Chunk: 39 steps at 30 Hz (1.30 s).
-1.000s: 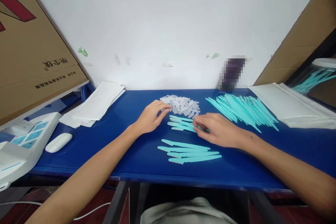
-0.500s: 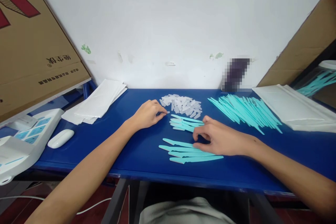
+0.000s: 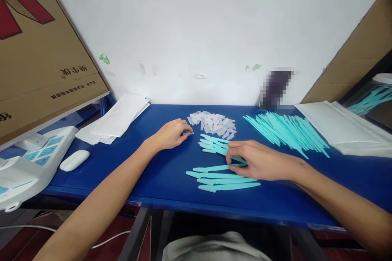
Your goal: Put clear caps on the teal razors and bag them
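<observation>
On a blue table [image 3: 153, 179], a heap of teal sticks [image 3: 284, 130] lay at the right. The right hand [image 3: 263, 163] pinched one teal stick [image 3: 214, 168] just behind a row of three [image 3: 223, 181]. The left hand [image 3: 168, 135] pinched a small clear cap [image 3: 190, 133] beside the pile of caps [image 3: 212, 121].

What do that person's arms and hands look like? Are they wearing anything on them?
The left hand and right hand are bare, with no gloves or rings that I can see. The left forearm and right forearm are bare too, with no sleeves, watch or bracelet in view.
</observation>
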Available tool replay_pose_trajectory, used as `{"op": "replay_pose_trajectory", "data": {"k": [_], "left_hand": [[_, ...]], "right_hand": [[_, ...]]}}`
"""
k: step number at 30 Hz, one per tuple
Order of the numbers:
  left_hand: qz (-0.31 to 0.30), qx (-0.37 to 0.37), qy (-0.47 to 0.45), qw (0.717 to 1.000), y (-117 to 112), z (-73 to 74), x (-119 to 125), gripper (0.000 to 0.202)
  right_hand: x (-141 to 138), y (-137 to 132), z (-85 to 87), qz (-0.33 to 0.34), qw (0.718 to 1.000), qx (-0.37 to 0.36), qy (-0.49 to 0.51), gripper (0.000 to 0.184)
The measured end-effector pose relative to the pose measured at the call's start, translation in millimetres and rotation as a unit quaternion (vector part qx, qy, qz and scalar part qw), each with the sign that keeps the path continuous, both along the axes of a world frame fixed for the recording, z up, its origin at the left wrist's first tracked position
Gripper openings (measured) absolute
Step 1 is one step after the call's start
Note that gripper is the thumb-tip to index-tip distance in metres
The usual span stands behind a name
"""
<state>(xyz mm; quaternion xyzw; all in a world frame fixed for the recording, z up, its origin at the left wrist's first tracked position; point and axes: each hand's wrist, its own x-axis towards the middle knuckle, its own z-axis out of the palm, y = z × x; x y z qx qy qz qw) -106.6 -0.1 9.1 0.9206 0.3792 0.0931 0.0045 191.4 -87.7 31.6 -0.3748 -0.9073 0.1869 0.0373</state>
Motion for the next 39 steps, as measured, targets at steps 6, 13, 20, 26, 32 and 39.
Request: {"op": "replay_pose_trajectory", "data": {"k": [6, 13, 20, 26, 32, 39], "left_hand": [[0.013, -0.020, -0.009, 1.000, 6.2, -5.2, -5.6, 0.025], [-0.012, -0.024, -0.076, 0.997, 4.5, -7.4, -3.0, 0.015], [-0.044, -0.001, -0.239, 0.970, -6.9, -9.6, 16.3, 0.022], [-0.069, 0.005, -0.307, 0.949, -11.8, -4.9, 18.5, 0.022], [-0.071, 0.002, -0.331, 0.941, -12.6, -4.1, 18.2, 0.019], [-0.078, 0.006, -0.325, 0.943, -10.9, -6.2, 18.2, 0.017]], "right_hand": [[4.4, 0.1, -0.7, -0.003, 1.000, -0.011, -0.002, 0.005], [6.7, 9.1, -6.4, -0.063, 0.987, 0.135, 0.055, 0.013], [10.1, 15.1, -9.6, -0.110, 0.984, 0.142, 0.014, 0.018], [11.9, 15.7, -10.3, -0.103, 0.981, 0.164, -0.019, 0.022], [12.6, 15.4, -8.5, -0.099, 0.978, 0.180, -0.024, 0.020], [12.1, 15.7, -6.5, -0.105, 0.975, 0.194, -0.023, 0.021]]}}
